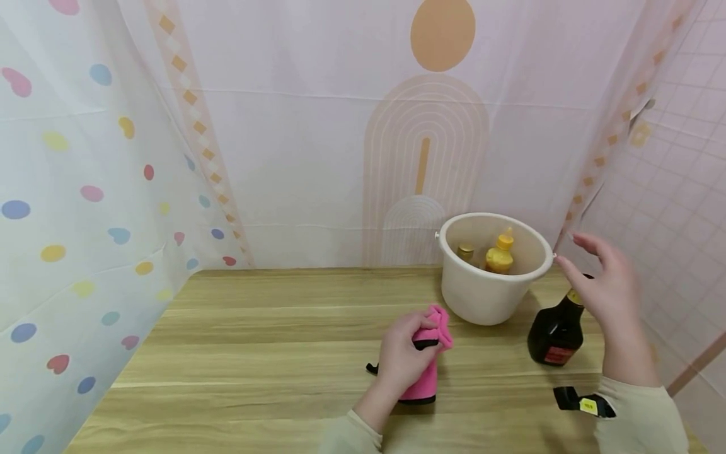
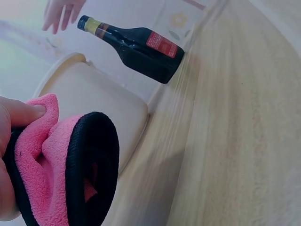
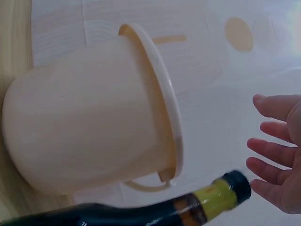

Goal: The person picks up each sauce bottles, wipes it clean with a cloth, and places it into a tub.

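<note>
My left hand point(image 1: 403, 353) grips a pink plush cloth point(image 1: 422, 383) with black edging, folded into a loose roll above the table. In the left wrist view the cloth's point(image 2: 54, 165) black-edged end curls round a dark hollow, and the thumb lies on its pink side. Over at the right, my right hand point(image 1: 612, 287) is held up with its fingers spread and nothing in them. Just below it stands a dark glass bottle point(image 1: 553, 331) with a red label and a yellow neck band. The bottle's black cap point(image 3: 237, 186) shows close by the fingertips in the right wrist view.
A cream bucket point(image 1: 476, 299) stands at the back right, left of the dark bottle. Inside are a yellow squeeze bottle point(image 1: 500, 257) and something with a gold lid point(image 1: 465, 251). Patterned curtains point(image 1: 306, 157) hang behind the wooden table point(image 1: 255, 353) and along its sides.
</note>
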The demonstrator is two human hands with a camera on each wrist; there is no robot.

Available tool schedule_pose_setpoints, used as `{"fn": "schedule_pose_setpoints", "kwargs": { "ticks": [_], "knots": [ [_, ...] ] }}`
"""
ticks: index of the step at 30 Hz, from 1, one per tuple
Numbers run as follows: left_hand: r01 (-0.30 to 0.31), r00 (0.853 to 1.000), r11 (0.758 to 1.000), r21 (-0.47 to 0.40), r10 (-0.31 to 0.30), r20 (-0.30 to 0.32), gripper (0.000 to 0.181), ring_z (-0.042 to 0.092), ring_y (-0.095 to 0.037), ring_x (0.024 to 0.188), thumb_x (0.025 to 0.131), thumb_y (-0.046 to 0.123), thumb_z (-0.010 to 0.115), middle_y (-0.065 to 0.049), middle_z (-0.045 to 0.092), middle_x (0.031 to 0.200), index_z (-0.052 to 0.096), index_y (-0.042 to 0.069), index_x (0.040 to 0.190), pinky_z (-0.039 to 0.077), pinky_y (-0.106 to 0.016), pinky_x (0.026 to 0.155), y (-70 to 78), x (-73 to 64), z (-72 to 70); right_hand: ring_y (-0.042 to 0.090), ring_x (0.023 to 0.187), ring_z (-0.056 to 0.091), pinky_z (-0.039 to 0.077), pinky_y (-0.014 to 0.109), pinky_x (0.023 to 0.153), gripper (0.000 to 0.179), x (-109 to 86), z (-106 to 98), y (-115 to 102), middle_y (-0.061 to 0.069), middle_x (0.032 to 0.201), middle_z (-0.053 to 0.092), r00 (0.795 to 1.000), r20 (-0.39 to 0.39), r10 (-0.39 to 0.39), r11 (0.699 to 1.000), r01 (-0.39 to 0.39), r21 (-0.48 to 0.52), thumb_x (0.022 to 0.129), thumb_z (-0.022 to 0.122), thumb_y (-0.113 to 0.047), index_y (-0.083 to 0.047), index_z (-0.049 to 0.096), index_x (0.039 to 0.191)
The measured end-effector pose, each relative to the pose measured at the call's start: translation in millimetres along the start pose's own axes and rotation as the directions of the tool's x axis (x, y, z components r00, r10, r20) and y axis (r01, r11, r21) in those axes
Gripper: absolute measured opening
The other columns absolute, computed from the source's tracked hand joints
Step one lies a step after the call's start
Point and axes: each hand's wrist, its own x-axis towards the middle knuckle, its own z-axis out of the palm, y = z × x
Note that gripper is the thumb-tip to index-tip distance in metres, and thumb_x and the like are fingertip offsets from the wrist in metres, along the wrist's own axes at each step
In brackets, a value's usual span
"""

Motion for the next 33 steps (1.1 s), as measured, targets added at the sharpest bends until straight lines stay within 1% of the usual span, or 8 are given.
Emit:
{"fn": "schedule_pose_setpoints", "kwargs": {
  "ticks": [5, 10, 14, 17, 21, 26, 30, 33],
  "knots": [
    [-0.017, 1.0, 1.0, 0.012, 0.017, 0.003, 0.028, 0.062, -0.018, 0.113, 0.073, 0.009, 0.089, 0.003, 0.068, 0.121, 0.072, 0.016, 0.094, 0.05, -0.032, 0.094, 0.9, -0.3, 1.3, 0.042, 0.133, 0.038, 0.027, 0.045, 0.115, 0.06, -9.3, -2.0, 17.2, 0.025, 0.146, 0.044, 0.996, 0.022, 0.083, 0.996, -0.083, 0.028, 0.097, 0.064, -0.029, -0.001, 0.043, 0.146],
    [-0.038, 0.999, 0.999, 0.013, 0.038, 0.001, 0.028, 0.063, -0.018, 0.113, 0.072, 0.01, 0.089, 0.003, 0.069, 0.12, 0.072, 0.015, 0.094, 0.05, -0.032, 0.094, 2.0, -1.1, 2.0, 0.027, 0.131, 0.044, 0.032, 0.029, 0.111, 0.065, -15.8, -0.1, 32.2, 0.025, 0.146, 0.045, 0.992, 0.027, 0.124, 0.99, -0.126, 0.068, 0.095, 0.067, -0.028, -0.003, 0.04, 0.149],
    [-0.048, 0.999, 0.999, 0.022, 0.048, 0.007, 0.028, 0.063, -0.018, 0.112, 0.072, 0.01, 0.089, 0.002, 0.069, 0.12, 0.072, 0.014, 0.095, 0.05, -0.031, 0.094, 2.0, -1.9, 2.7, 0.005, 0.117, 0.049, 0.038, 0.012, 0.097, 0.067, -21.2, 3.4, 44.1, 0.023, 0.143, 0.048, 0.989, 0.039, 0.142, 0.984, -0.145, 0.099, 0.094, 0.069, -0.026, -0.005, 0.04, 0.15],
    [-0.042, 0.999, 0.999, 0.025, 0.042, 0.013, 0.028, 0.063, -0.017, 0.112, 0.073, 0.011, 0.089, 0.003, 0.069, 0.12, 0.073, 0.014, 0.096, 0.05, -0.03, 0.094, 2.0, -2.5, 3.4, -0.006, 0.103, 0.047, 0.04, 0.004, 0.084, 0.065, -23.6, 6.9, 51.5, 0.005, 0.131, 0.056, 0.988, 0.03, 0.151, 0.976, -0.154, 0.151, 0.093, 0.071, -0.021, -0.005, 0.041, 0.149],
    [-0.04, 0.999, 0.999, 0.024, 0.04, 0.017, 0.028, 0.063, -0.017, 0.112, 0.072, 0.011, 0.089, 0.002, 0.069, 0.119, 0.073, 0.014, 0.095, 0.05, -0.03, 0.094, 2.1, -3.1, 3.7, -0.01, 0.094, 0.047, 0.04, 0.003, 0.077, 0.066, -25.5, 10.0, 55.0, -0.021, 0.111, 0.05, 0.982, 0.03, 0.187, 0.962, -0.19, 0.196, 0.092, 0.071, -0.018, -0.002, 0.04, 0.148],
    [-0.034, 0.999, 0.999, 0.028, 0.034, 0.021, 0.028, 0.062, -0.018, 0.112, 0.073, 0.012, 0.089, 0.003, 0.069, 0.12, 0.072, 0.014, 0.094, 0.05, -0.031, 0.093, 2.3, -3.9, 3.6, -0.009, 0.091, 0.048, 0.04, 0.003, 0.074, 0.06, -30.3, 9.9, 54.4, -0.021, 0.101, 0.049, 0.969, 0.046, 0.244, 0.944, -0.249, 0.217, 0.092, 0.071, -0.022, -0.008, 0.047, 0.145],
    [-0.02, 1.0, 0.999, 0.029, 0.019, 0.024, 0.027, 0.062, -0.018, 0.113, 0.073, 0.012, 0.089, 0.003, 0.068, 0.122, 0.072, 0.015, 0.095, 0.05, -0.031, 0.093, 2.5, -4.6, 3.2, -0.008, 0.09, 0.05, 0.042, 0.004, 0.073, 0.042, -33.3, 10.9, 56.3, -0.022, 0.098, 0.052, 0.97, 0.022, 0.242, 0.934, -0.239, 0.264, 0.091, 0.072, -0.017, -0.024, 0.057, 0.129],
    [-0.013, 1.0, 1.0, 0.028, 0.012, 0.025, 0.028, 0.062, -0.017, 0.113, 0.074, 0.012, 0.088, 0.003, 0.068, 0.121, 0.072, 0.015, 0.096, 0.05, -0.03, 0.093, 2.6, -5.1, 3.0, -0.008, 0.087, 0.051, 0.042, 0.004, 0.072, 0.036, -34.1, 12.3, 57.8, -0.023, 0.094, 0.053, 0.97, -0.002, 0.242, 0.931, -0.231, 0.284, 0.09, 0.072, -0.012, -0.029, 0.059, 0.119]
  ]
}}
